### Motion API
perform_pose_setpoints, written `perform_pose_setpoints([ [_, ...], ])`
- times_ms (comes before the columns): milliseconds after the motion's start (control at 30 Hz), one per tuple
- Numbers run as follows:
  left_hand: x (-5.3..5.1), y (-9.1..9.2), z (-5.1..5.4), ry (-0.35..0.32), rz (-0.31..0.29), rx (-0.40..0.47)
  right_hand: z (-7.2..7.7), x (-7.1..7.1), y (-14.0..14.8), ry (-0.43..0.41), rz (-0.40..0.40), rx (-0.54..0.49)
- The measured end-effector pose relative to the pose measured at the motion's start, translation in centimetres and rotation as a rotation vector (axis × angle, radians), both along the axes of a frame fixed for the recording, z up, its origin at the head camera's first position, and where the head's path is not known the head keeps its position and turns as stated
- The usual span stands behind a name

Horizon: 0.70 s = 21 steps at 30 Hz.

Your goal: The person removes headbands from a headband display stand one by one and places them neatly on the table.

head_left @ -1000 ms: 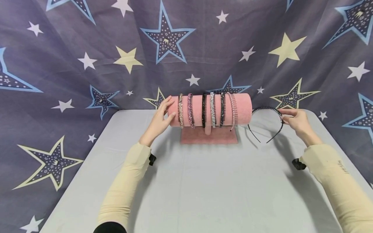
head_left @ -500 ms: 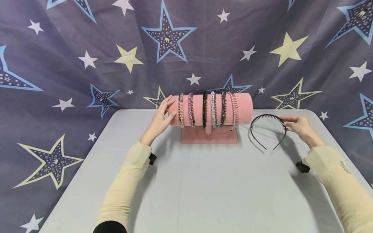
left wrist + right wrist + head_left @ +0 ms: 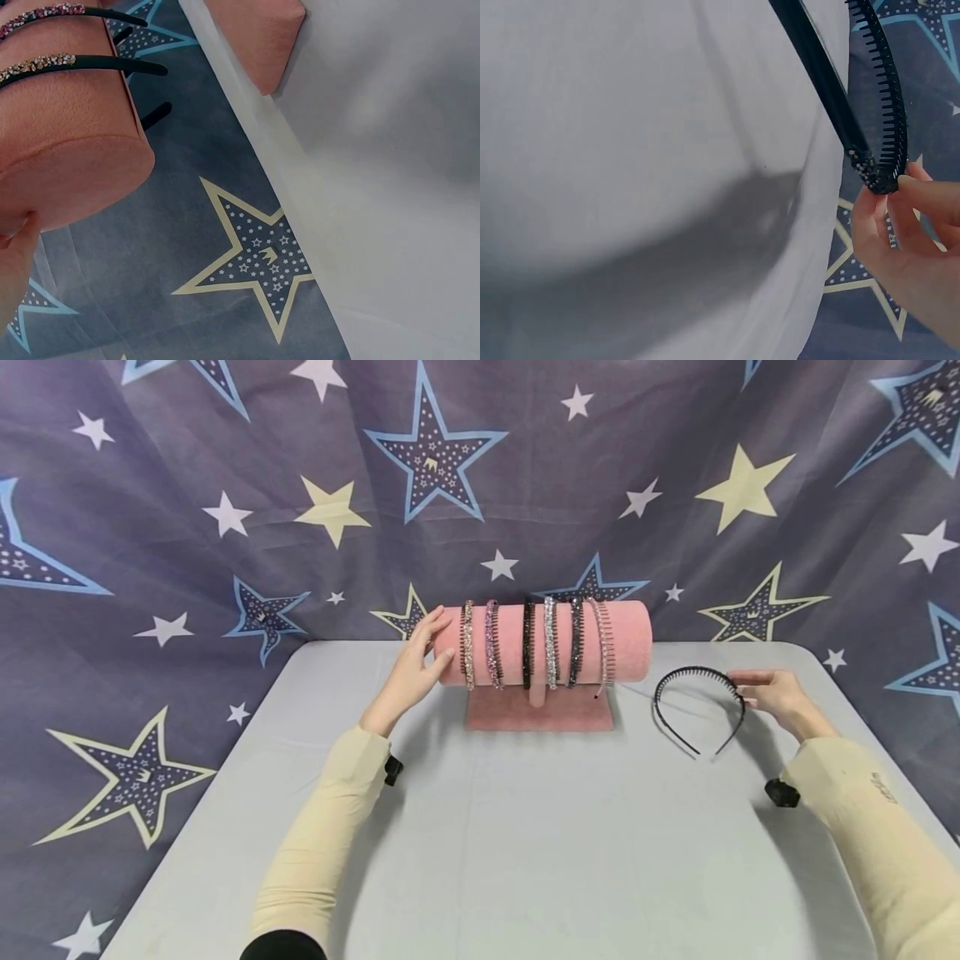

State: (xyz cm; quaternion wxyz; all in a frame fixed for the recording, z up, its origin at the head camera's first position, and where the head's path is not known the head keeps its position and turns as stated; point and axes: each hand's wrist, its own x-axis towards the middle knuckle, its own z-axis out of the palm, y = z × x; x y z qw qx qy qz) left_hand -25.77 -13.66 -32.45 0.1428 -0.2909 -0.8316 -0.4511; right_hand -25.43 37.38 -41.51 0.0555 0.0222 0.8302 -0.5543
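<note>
A pink velvety headband display stand has a horizontal roll on a post and a flat base. My left hand grips the roll's left end, thumb on the front and fingers over the top. In the left wrist view, only part of that hand shows, against the round end of the roll. To the right of the stand, my right hand pinches a black toothed headband by its side, its two ends pointing down. The right wrist view shows thumb and fingers pinching the headband where small beads cover it.
Several glittery headbands sit along the roll, among them a gold one, a purple one and a silver one. A white-covered table lies beneath. Behind it hangs a dark star-patterned cloth.
My right hand has moved the black headband away from the stand's right end, toward the right and lower in the head view. My left hand stays on the roll.
</note>
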Motion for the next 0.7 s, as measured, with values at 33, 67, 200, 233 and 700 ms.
perform_pose_setpoints([
  [33, 0.0, 0.0, 0.0, -0.002, 0.001, -0.001, -0.1, 0.0, 0.1, -0.008, 0.002, 0.013],
  [67, 0.1, 0.0, 0.1, -0.004, 0.002, -0.002, -0.1, -0.1, 0.2, -0.015, 0.005, 0.017],
  [200, 0.1, 0.1, 0.2, -0.011, 0.006, -0.004, -0.4, -0.2, 0.6, -0.029, 0.016, 0.009],
  [233, 0.1, 0.1, 0.2, -0.012, 0.006, -0.004, -0.4, -0.1, 0.7, -0.033, 0.019, 0.009],
  [700, 0.1, 0.0, 0.1, 0.007, -0.005, 0.005, -1.3, 0.0, 1.5, -0.048, -0.017, 0.058],
])
